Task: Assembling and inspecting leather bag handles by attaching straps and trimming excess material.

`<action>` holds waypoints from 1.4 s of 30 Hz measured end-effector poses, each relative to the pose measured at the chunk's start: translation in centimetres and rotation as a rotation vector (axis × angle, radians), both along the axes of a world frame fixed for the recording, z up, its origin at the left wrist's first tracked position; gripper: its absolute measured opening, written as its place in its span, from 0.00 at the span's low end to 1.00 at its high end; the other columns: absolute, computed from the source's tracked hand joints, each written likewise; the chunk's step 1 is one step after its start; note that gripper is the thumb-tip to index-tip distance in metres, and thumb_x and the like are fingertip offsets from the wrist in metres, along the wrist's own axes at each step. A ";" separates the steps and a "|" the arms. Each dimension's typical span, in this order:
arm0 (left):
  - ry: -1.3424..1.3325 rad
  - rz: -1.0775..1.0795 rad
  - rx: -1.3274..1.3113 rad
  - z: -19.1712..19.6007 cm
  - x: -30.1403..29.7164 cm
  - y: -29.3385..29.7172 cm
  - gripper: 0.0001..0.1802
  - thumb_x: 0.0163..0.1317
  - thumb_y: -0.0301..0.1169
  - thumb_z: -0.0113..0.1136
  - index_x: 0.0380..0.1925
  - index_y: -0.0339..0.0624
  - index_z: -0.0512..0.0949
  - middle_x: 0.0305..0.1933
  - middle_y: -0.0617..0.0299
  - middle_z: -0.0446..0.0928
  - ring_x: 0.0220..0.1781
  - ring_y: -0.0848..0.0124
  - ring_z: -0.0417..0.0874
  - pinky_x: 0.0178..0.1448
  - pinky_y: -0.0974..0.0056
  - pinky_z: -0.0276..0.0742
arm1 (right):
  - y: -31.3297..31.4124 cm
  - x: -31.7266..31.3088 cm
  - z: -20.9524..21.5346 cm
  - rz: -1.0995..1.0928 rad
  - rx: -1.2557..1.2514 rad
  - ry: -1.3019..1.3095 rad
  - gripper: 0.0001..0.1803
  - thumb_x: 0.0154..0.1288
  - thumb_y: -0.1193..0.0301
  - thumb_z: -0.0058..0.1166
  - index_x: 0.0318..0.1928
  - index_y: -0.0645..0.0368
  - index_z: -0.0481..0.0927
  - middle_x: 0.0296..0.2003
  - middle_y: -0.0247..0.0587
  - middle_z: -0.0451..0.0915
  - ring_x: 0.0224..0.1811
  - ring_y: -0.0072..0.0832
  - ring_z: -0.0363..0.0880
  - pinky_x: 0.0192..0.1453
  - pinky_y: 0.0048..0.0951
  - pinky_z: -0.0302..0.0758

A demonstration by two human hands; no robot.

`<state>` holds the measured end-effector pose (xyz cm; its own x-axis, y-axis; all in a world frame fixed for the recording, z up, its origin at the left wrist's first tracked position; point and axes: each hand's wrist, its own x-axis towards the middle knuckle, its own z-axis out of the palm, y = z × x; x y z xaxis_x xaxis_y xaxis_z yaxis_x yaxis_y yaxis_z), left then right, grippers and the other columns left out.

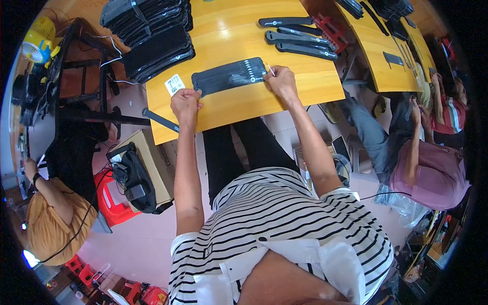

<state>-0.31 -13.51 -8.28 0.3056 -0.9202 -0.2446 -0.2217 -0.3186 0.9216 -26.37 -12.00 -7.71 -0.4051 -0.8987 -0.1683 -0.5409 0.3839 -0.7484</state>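
Note:
A row of overlapping flat black strips (223, 79) lies across the table in front of me, small white marks lined up near its right end. At its left end my left hand (186, 104) is closed, thumb and fingers pressed together by the strips' corner. A white printed label (174, 85) sticks out from behind those fingers. My right hand (282, 84) is at the right end of the strips, pinching a thin white piece (271, 70) too small to make out fully.
Tall stacks of black strips (147, 30) stand at the table's far left. Several loose black strips (300, 38) lie at the far right, and one strip (160, 119) overhangs the left edge. Co-workers sit left and right; a box with a black bag (140, 178) stands on the floor.

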 end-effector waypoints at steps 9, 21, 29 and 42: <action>-0.003 0.038 0.013 -0.2 0.6 -0.2 0.08 0.46 0.22 0.62 0.26 0.35 0.72 0.20 0.60 0.74 0.14 0.72 0.75 0.18 0.71 0.71 | 0.6 -0.7 1.1 0.040 -0.046 -0.545 0.06 0.49 0.75 0.56 0.21 0.59 0.72 0.13 0.37 0.73 0.10 0.20 0.68 0.13 0.22 0.60; -0.715 0.212 -0.090 -2.2 17.6 1.1 0.35 0.46 0.49 0.65 0.44 0.27 0.72 0.42 0.44 0.74 0.41 0.59 0.77 0.44 0.63 0.72 | 8.1 -0.6 3.6 0.159 -0.088 -0.591 0.07 0.59 0.69 0.52 0.27 0.58 0.73 0.14 0.31 0.70 0.09 0.14 0.61 0.11 0.16 0.54; 0.359 0.112 -0.056 -3.6 16.8 1.1 0.06 0.49 0.26 0.65 0.25 0.38 0.77 0.20 0.71 0.71 0.22 0.81 0.70 0.27 0.74 0.65 | 10.4 5.1 2.7 0.437 -0.021 -0.575 0.05 0.57 0.74 0.53 0.27 0.62 0.74 0.17 0.29 0.71 0.16 0.16 0.69 0.19 0.19 0.64; 0.405 -0.367 -0.203 10.5 3.3 12.6 0.09 0.51 0.20 0.59 0.33 0.39 0.72 0.24 0.64 0.75 0.24 0.79 0.77 0.30 0.76 0.73 | 9.0 11.9 8.2 0.790 -0.499 -0.369 0.11 0.52 0.69 0.58 0.32 0.64 0.77 0.19 0.37 0.76 0.24 0.25 0.75 0.31 0.25 0.69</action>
